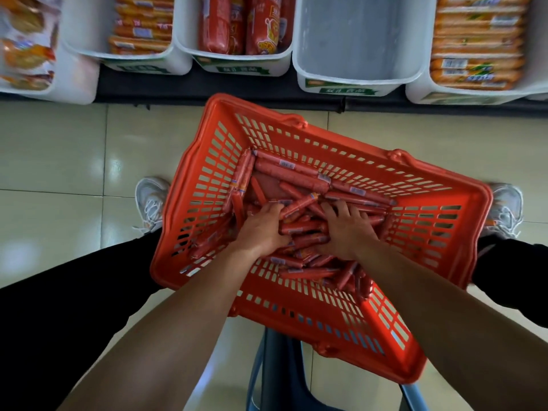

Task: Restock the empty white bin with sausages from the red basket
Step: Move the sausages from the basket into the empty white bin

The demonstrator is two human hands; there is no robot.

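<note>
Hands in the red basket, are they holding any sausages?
Cannot tell: the left hand and right hand rest on small red wrapped sausages, with no clear grip visible.

The bins' (142, 34) far ends run off the top; fingertips (274, 207) hide among sausages (299, 226); labels are blurry.
</note>
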